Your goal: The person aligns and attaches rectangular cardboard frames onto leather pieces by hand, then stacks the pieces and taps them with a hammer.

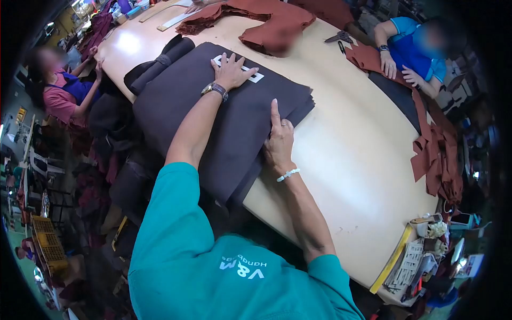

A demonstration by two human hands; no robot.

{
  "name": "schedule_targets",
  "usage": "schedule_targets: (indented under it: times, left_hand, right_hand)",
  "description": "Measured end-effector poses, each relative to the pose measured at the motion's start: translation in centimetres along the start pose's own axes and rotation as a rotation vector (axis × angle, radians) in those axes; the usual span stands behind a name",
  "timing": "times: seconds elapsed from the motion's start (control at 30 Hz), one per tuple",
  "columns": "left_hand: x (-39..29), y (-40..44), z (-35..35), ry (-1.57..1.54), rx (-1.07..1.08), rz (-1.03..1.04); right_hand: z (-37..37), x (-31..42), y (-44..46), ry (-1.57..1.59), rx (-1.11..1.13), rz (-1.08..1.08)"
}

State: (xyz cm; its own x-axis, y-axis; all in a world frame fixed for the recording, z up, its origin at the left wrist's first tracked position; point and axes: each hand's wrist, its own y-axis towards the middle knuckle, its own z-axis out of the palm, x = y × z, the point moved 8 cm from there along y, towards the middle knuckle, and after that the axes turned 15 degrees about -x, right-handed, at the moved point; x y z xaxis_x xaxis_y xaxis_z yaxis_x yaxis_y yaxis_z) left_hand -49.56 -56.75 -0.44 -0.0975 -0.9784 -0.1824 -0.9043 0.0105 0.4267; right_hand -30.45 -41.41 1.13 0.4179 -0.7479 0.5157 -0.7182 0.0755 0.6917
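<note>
From my end, I have the left hand [232,72] spread wide, palm down, with its fingers across a white slotted template [256,78] that lies on the far part of a stack of dark fabric sheets [240,128]. The right hand [280,144] is at the stack's right edge, nearer me, index finger extended along the cloth and the others curled; I cannot tell whether its thumb pinches any layers. The stack lies on the pale worktable [341,160] and hangs over its near-left edge, beside a dark rolled bundle [165,63]. Beyond it is rust-coloured cloth [277,24], and at the far right a co-worker in blue [424,50] handles more of it, with dark shears [339,37] nearby. To hold this well, I would press straight down through spread fingertips, so the template neither skates nor tips, and leave its slots uncovered. The right hand should only steady the margin; a sideways drag there could shear the upper sheets from those below. The corner layers already fan out slightly, and the overhanging cloth may pull on the stack, so light, even pressure seems best.
</note>
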Motion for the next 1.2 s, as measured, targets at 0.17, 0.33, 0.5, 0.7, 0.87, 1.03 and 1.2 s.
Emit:
schedule_targets:
  times: [0.17,0.33,0.5,0.7,0.87,1.03,1.2]
  left_hand:
    - [0.2,0.3,0.0,0.004,0.016,-0.013]
    - [0.0,0.1,0.0,0.006,0.005,-0.016]
    - [0.2,0.4,0.8,0.064,0.124,-0.013]
    - [2.3,2.0,5.4,0.241,0.214,0.197]
    - [1.5,1.8,5.3,0.219,0.066,0.723]
    - [5.2,5.6,9.4,0.468,0.102,0.884]
    - [5.7,6.7,8.5,0.717,0.153,0.807]
  right_hand:
    - [-4.0,-4.1,-1.2,0.214,-0.033,0.267]
    - [-12.6,-7.5,-2.0,0.236,-0.160,0.378]
    - [-13.5,-2.8,1.3,0.264,-0.182,0.313]
    - [-3.7,-0.6,2.4,0.331,-0.258,0.158]
    - [-2.3,-0.4,1.2,-0.060,-0.117,-0.085]
    - [-14.1,-3.4,-2.4,-0.128,-0.299,0.039]
    - [-40.2,-6.1,-14.4,-0.570,-0.927,0.144]
